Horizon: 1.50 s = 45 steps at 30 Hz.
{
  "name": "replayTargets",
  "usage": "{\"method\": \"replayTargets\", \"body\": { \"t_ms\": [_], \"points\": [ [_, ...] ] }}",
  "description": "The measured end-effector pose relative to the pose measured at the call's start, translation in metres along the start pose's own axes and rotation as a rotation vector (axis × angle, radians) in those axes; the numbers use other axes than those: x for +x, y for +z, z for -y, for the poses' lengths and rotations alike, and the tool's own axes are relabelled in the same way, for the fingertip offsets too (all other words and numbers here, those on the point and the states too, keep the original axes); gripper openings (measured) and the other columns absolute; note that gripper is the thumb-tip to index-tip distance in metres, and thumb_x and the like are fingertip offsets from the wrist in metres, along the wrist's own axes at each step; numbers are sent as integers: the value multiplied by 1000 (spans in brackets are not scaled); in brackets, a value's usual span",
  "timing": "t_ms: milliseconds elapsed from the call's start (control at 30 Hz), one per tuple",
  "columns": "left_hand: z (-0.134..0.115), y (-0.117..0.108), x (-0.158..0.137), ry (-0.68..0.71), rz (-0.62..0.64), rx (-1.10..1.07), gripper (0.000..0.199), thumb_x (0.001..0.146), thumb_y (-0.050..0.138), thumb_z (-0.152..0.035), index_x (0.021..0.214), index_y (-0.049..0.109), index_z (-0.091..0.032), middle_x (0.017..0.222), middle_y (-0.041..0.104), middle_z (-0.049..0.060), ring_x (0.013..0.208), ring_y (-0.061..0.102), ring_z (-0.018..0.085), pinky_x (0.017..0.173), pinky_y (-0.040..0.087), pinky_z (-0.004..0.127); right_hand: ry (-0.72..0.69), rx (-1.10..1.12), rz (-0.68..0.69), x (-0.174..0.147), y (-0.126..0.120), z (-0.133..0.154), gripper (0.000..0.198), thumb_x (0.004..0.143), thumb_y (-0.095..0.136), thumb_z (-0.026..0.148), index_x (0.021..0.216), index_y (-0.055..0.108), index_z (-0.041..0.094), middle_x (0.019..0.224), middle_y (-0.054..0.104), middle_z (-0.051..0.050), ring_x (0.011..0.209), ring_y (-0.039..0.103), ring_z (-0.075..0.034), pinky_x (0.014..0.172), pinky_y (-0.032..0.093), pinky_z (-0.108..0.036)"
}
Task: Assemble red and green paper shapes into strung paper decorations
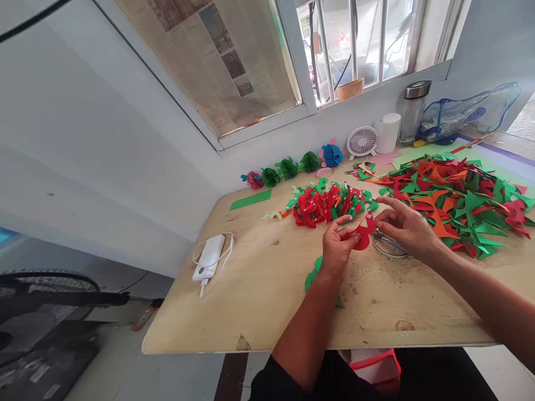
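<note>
My left hand (337,245) is closed on a red paper cutout (363,236) with rounded edges and small pale squares on it. At the cutout's right edge is my right hand (401,225), its thumb and fingers bent together in a pinch. Whatever lies between those fingertips is too small to make out. Beneath the right hand, scissors (388,240) lie by a white ring (390,253) on the table. Partly hidden by my left forearm are green paper pieces (311,278). Just beyond my hands sits a pile of red and green cutouts (320,205), some bearing pale squares.
A large heap of paper scraps (455,195) covers the table's right. Along the wall stand paper figures (288,167), a small fan (361,142), a white cylinder (388,133) and a glass bottle (413,114). A power bank (209,257) with its cable lies left.
</note>
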State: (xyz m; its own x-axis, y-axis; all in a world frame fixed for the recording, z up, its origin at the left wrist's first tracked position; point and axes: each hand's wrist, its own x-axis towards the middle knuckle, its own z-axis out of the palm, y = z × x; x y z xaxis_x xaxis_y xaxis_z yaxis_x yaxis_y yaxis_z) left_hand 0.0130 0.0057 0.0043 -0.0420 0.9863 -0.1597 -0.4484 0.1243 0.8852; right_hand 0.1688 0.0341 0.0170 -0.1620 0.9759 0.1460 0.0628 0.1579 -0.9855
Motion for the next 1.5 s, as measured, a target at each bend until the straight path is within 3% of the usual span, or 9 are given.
{"method": "replayTargets", "body": {
  "t_ms": [167, 367, 600, 1133, 1500],
  "points": [
    [2, -1, 2, 57, -120, 14, 60, 53, 80, -22, 108, 57, -15, 75, 69, 4, 64, 64, 13, 69, 49, 26, -5, 7, -9, -3, 0, 7, 43, 68, 68, 37, 107, 56, 22, 72, 63, -1, 65, 57, -16, 56, 44, -28],
    [4, -3, 5, 111, -186, 14, 61, 54, 79, -20, 110, 57, -17, 71, 67, 0, 64, 62, 11, 70, 49, 26, 59, -7, 181, -6, 3, 8, 34, 68, 68, 45, 91, 64, 21, 72, 63, -3, 67, 57, -16, 58, 45, -28],
    [5, -3, 4, 122, -167, 20, 59, 56, 77, -19, 111, 55, -17, 73, 67, 1, 70, 66, 15, 76, 50, 31, 49, -94, 335, -6, 7, -9, 29, 74, 62, 44, 89, 65, 19, 70, 62, -2, 59, 51, -12, 50, 39, -25],
    [3, -2, 3, 109, -132, 10, 59, 58, 77, -22, 112, 55, -17, 75, 69, 2, 68, 66, 15, 76, 51, 32, -53, -321, 296, -6, 8, -3, 22, 76, 55, 34, 88, 68, 20, 70, 65, -2, 61, 54, -15, 54, 42, -26],
    [2, -1, 2, 118, -129, 13, 58, 58, 77, -19, 112, 55, -16, 75, 70, 3, 68, 66, 14, 79, 50, 33, -24, -375, 331, -6, 7, -6, 22, 78, 51, 31, 90, 65, 19, 76, 66, -3, 65, 53, -16, 59, 42, -28]
  ]
}}
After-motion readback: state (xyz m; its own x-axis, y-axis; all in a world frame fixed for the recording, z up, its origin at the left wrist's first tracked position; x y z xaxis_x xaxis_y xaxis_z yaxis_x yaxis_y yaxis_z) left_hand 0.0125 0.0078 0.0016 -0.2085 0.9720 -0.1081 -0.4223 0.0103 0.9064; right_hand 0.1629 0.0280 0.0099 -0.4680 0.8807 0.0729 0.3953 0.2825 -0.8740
